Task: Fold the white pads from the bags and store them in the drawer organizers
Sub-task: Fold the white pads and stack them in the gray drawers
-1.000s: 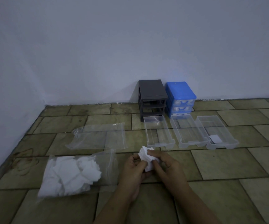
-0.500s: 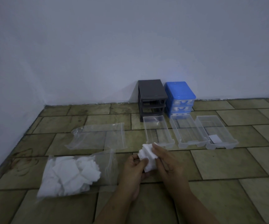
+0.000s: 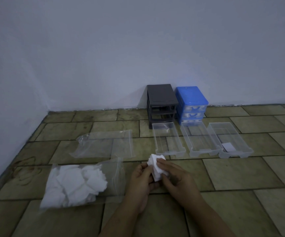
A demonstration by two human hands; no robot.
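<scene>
A white pad (image 3: 155, 165) is held low over the tiled floor between both hands. My left hand (image 3: 142, 177) grips its left side from below, and my right hand (image 3: 174, 175) presses its fingers over the pad's right half. To the left lies a clear bag (image 3: 114, 178) filled with crumpled white pads (image 3: 76, 183). Three clear drawers stand ahead: the left drawer (image 3: 168, 140), the middle drawer (image 3: 198, 141), and the right drawer (image 3: 229, 139), which holds one folded pad (image 3: 228, 147).
An empty clear bag (image 3: 104, 142) lies behind the full one. A dark grey organizer frame (image 3: 161, 104) and a blue organizer (image 3: 190, 105) stand against the white wall. Another wall closes the left side.
The pad has gone from loosely crumpled to a more compact shape. My right hand has slid up over its right side, and both hands stay at the same spot.
</scene>
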